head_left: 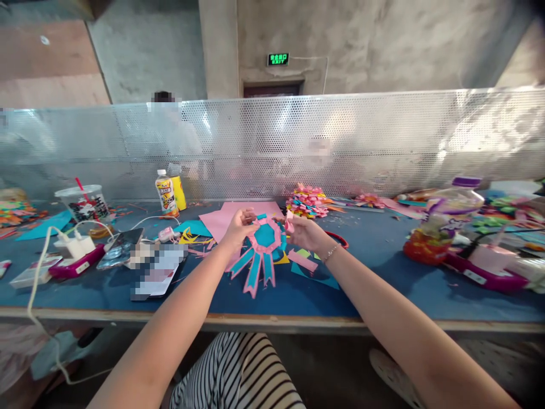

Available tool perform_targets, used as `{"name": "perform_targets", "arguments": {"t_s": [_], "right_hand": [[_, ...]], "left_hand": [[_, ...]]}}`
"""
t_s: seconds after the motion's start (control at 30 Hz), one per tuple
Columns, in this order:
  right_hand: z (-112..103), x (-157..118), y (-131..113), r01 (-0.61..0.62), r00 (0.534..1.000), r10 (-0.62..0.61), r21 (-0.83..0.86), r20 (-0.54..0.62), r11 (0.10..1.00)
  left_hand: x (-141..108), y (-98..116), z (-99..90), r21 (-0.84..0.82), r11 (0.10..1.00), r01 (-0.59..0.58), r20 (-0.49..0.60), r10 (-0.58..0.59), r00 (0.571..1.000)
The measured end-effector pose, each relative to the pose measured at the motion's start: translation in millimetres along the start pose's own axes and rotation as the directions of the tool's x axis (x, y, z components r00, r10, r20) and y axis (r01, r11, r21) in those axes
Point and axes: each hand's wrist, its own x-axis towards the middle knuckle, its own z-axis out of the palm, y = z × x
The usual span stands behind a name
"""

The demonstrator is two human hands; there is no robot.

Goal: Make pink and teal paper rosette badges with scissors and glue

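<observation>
A pink and blue paper rosette [264,236] with three notched tails hanging toward me is held up above the blue table. My left hand [238,228] pinches its upper left edge, fingers closed on it. At the right side of the rosette, my right hand [304,232] has its fingers closed round a small folded pink paper piece [290,221]. Whether this piece touches the rosette cannot be made out. Beneath the hands lie pink paper sheets [251,209] and, to the right, a pink strip [302,262] on blue paper.
A phone [160,271], power strip [79,261], lidded cup [80,201] and drink bottle [166,194] stand or lie left. Behind is a pile of folded paper [307,200]. A large bottle [440,218] and another power strip [485,271] are right. A perforated metal screen [374,147] runs behind.
</observation>
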Motion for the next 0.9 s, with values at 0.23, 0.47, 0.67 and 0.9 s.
{"name": "perform_targets", "arguments": {"t_s": [0.23,0.47,0.67,0.9], "right_hand": [[2.4,-0.4,1.0,0.208,0.978,-0.206,-0.082,0.029,0.975],[4.6,-3.9,-4.6,0.243,0.970,-0.243,0.019,-0.020,0.970],[-2.4,-3.2,-3.3,0.268,0.963,-0.263,0.154,-0.050,0.951],[-3.7,-4.2,-6.8,0.228,0.950,-0.289,0.375,0.115,0.899]], "left_hand": [[3.4,-9.1,-3.9,-0.040,0.998,-0.050,0.049,0.052,0.997],[3.9,-8.4,-4.3,0.143,0.987,0.076,0.057,-0.085,0.995],[1.2,-11.9,-5.4,0.169,0.970,0.174,0.129,-0.197,0.972],[1.8,-9.8,-3.4,0.113,0.983,0.143,0.119,-0.156,0.981]]}}
